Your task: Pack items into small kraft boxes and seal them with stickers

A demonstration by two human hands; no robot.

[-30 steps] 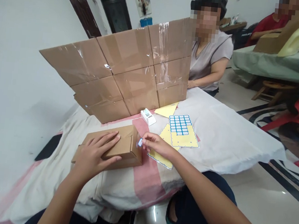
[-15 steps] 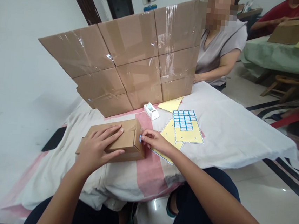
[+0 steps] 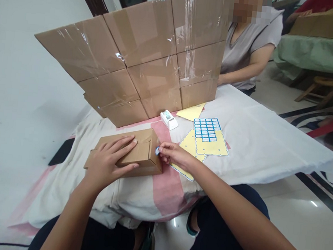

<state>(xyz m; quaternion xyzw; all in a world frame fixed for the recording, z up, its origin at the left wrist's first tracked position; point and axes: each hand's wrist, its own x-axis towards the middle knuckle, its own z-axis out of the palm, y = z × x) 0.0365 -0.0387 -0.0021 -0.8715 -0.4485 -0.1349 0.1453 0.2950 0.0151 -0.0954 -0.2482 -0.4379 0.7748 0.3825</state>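
Note:
A closed cardboard box lies on the cloth in front of me. My left hand rests on its top with the fingers spread. At the box's right end, my right hand pinches a small blue-edged sticker between thumb and finger, close against the end face; whether it touches the cardboard I cannot tell. Just right of that hand lie yellow backing sheets, with a sheet of blue-bordered labels covering part of the upper one.
A wall of taped cardboard boxes stands along the table's far side. Before it sits a small white device. A black flat object lies at left on the tablecloth. A person sits beyond the boxes at right.
The view has tipped slightly downward. The blue-edged sticker in my right hand shows more of its face beside the box end. My left hand stays on the box top.

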